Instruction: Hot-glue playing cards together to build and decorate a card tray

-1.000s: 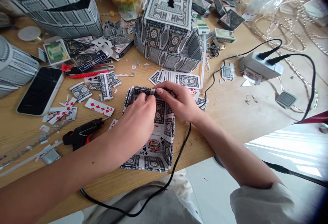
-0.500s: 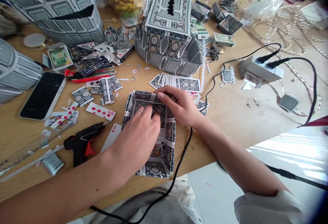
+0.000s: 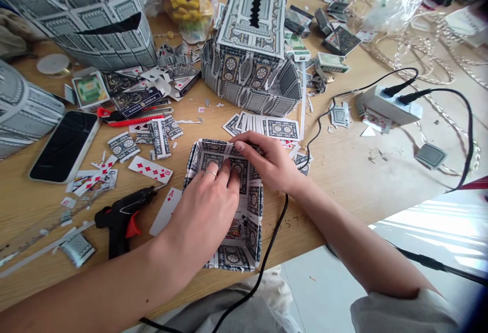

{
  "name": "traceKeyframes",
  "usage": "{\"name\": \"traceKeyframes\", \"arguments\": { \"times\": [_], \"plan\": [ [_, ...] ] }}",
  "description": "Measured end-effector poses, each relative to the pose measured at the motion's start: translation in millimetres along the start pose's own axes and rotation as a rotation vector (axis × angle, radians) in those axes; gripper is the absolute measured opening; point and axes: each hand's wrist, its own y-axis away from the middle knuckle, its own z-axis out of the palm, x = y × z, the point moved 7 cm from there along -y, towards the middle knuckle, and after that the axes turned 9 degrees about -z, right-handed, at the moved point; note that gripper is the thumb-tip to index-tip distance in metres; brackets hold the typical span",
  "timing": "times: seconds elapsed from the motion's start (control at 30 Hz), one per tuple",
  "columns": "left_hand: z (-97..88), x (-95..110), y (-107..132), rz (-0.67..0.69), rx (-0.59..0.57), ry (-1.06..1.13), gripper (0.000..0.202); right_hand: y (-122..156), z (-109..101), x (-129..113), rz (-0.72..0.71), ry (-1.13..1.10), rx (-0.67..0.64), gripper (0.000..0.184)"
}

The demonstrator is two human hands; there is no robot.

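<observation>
An open box made of playing cards [image 3: 254, 198] sits near the table's front edge, its patterned card backs lining the inside. My left hand [image 3: 210, 203], with a ring on it, reaches into the box. Its fingers are extended and slightly apart, their tips pressing on the card lining toward the far end. At the far right corner my right hand [image 3: 269, 162] grips the rim, thumb on top and the other fingers mostly hidden behind the wall. A black glue gun [image 3: 124, 216] with a red trigger lies left of the box, beside an ace of diamonds card [image 3: 166, 211].
Behind the box are a fanned row of cards [image 3: 263, 125] and a larger lidded card box [image 3: 251, 33]. A phone [image 3: 64, 146], a red cutter [image 3: 131, 119] and card scraps lie left. A power strip [image 3: 389, 104] stands right; a black cable [image 3: 272, 241] crosses in front.
The fingers of my left hand have straightened and spread a little inside the box. My right hand keeps its hold on the corner. The whole view has shifted slightly.
</observation>
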Motion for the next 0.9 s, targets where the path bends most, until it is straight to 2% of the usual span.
{"name": "traceKeyframes", "arguments": {
  "times": [0.33,0.6,0.9],
  "plan": [
    [-0.4,0.8,-0.3,-0.027,-0.022,0.037,0.048,0.0,1.1,-1.2,-0.006,0.007,0.007,0.031],
    [3.5,1.2,-2.5,-0.025,-0.087,0.056,0.048,0.0,3.1,-4.8,-0.029,0.007,0.001,0.029],
    [-1.8,0.1,-4.7,-0.029,-0.060,0.101,0.038,-1.3,4.4,-5.2,-0.031,0.024,-0.018,0.028]
  ]
}}
